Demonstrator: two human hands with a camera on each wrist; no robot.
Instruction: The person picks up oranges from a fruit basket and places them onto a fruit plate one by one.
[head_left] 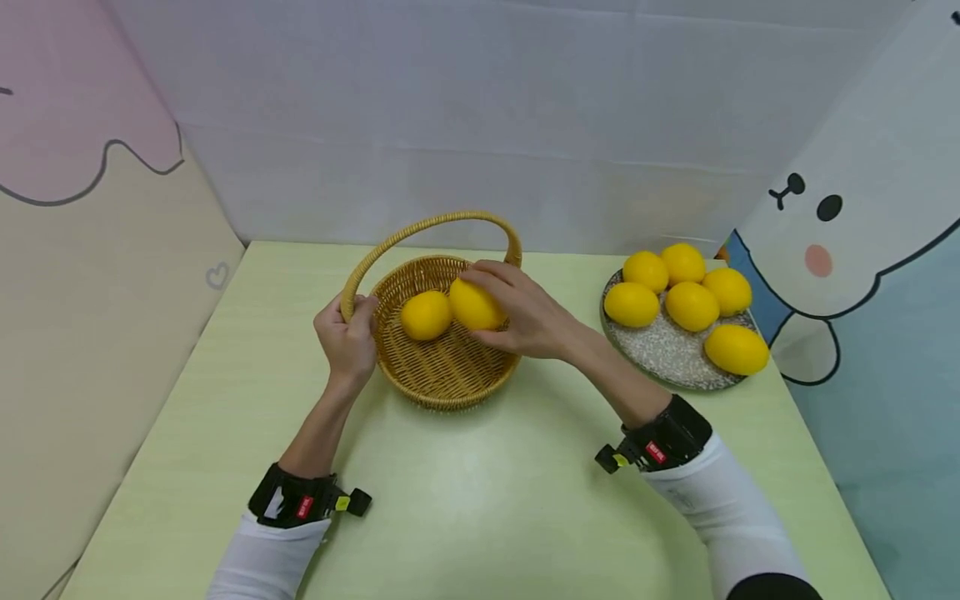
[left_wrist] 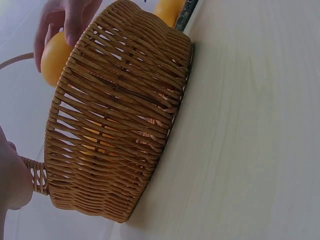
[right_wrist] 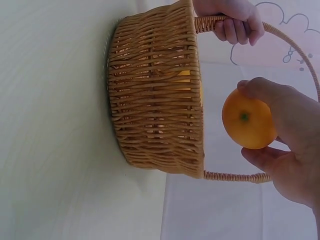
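My left hand (head_left: 347,340) grips the handle of a round wicker basket (head_left: 442,392) at its left side, with the fingers curled round it. One orange (head_left: 426,316), yellow in the head view, lies inside the basket. My right hand (head_left: 525,312) holds another orange (head_left: 476,305) between thumb and fingers, under the arched handle. In the right wrist view this held orange (right_wrist: 248,119) shows its green stem end and sits just above the basket's rim, apart from it. The basket stands upright on the table.
A round speckled grey plate (head_left: 675,358) with several more oranges (head_left: 692,307) stands at the table's back right corner. The pale table (head_left: 480,500) ends at a white cloth wall (head_left: 450,108) behind. Painted panels (head_left: 862,275) rise on both sides.
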